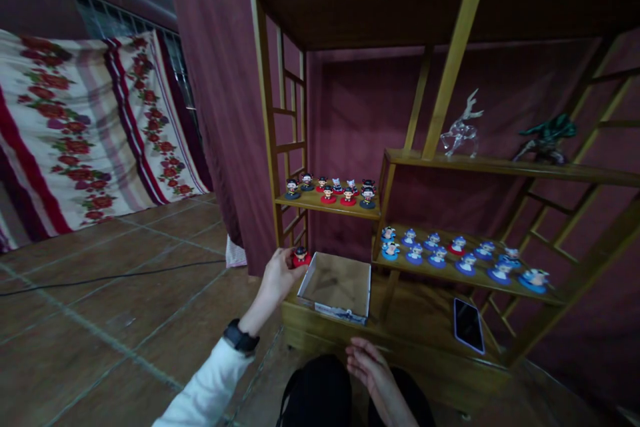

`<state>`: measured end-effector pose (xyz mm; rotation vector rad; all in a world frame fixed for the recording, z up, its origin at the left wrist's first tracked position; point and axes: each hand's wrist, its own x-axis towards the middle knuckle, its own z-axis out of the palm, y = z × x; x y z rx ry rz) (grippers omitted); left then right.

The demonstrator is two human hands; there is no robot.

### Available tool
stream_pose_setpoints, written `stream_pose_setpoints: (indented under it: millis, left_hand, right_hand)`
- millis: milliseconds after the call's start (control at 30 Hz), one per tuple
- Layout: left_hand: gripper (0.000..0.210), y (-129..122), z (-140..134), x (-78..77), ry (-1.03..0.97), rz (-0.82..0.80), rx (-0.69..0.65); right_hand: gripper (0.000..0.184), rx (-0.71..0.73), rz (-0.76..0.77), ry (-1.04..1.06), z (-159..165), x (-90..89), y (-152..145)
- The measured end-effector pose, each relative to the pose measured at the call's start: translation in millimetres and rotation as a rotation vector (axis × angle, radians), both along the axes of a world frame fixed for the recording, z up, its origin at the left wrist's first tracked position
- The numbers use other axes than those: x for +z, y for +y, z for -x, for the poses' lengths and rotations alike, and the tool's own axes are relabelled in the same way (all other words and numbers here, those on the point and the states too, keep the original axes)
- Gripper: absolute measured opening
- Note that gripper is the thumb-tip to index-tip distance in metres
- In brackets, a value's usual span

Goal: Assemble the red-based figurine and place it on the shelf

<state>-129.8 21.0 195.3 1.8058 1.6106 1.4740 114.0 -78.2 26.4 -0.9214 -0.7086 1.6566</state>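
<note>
My left hand (278, 278), with a dark watch on its wrist, is closed around a small figurine (301, 255) with a black top and a red base. It holds the figurine just left of a shallow cardboard box (336, 280) on the lowest shelf. Over my knees hovers my right hand (367, 363), fingers stretched and holding nothing. Above the box, a shelf (330, 205) carries several similar figurines (348, 196) on red and dark bases. To the right, several bluish figurines (437, 256) stand in two rows on another shelf.
A phone (469, 325) lies on the lowest shelf at the right. Higher up stand a clear deer figure (461, 131) and a dark green figure (547, 139). Wooden posts (455, 60) divide the rack. A black cable (110, 277) crosses the tiled floor at the left.
</note>
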Motion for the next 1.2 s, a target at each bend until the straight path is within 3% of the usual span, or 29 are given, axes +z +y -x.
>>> stream_pose_setpoints:
  millis: [167,333,533,733,933,1200]
  left_hand:
    - [0.035,-1,-6,68.6,0.414,-0.236,0.092]
    - [0.036,9,-9,98.2,0.567,-0.303,0.150]
    - [0.028,35,-3,112.9,0.620,-0.243,0.241]
    - [0.034,67,-9,123.5,0.545,-0.157,0.286]
    - [0.048,86,-17,123.4,0.463,-0.024,0.334]
    - [0.043,94,-19,120.9,0.489,-0.007,0.344]
  right_hand:
    - [0.042,0.003,-0.003,-0.035,-1,-7.5,-2]
    - [0.041,0.041,-0.006,-0.043,-4,-14.3,-2]
    - [0.046,0.065,-0.002,-0.143,-1,-28.4,7]
    - [0.048,0.142,-0.109,-0.270,7,-44.2,11]
    - [0.050,0.203,-0.159,-0.345,7,-53.4,14]
    - [0.050,0.174,-0.217,-0.409,7,-61.7,14]
